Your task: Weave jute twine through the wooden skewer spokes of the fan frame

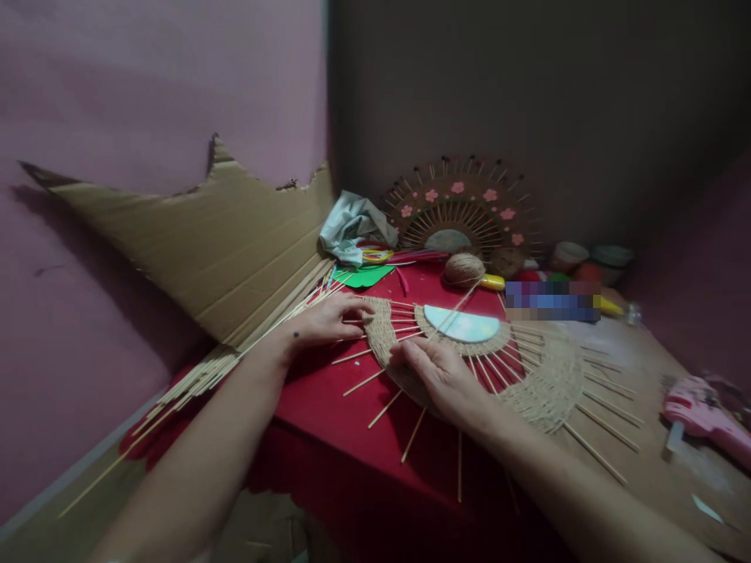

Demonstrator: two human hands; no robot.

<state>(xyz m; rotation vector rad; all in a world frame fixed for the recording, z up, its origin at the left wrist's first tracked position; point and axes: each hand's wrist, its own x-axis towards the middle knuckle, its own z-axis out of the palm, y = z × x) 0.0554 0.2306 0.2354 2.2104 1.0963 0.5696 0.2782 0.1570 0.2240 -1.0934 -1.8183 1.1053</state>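
A half-round fan of thin wooden sticks with a woven twine band (pixel 543 391) lies on the red cloth, a pale blue half-disc (pixel 463 323) at its centre. My left hand (pixel 328 319) grips the fan's left end, fingertips on the weave and sticks. Over the middle of the band, my right hand (pixel 443 375) has thumb and fingers pinched together on the twine (pixel 454 313). That strand runs up to a twine ball (pixel 465 269) behind the half-disc. The right hand hides part of the weave below it.
A finished-looking fan with pink flowers (pixel 458 188) leans at the back wall. Loose sticks (pixel 199 375) and a cardboard piece (pixel 193 234) lie left. Behind are a crumpled cloth (pixel 355 227) and a green sheet (pixel 364 275). A pink glue gun (pixel 704 414) rests at right.
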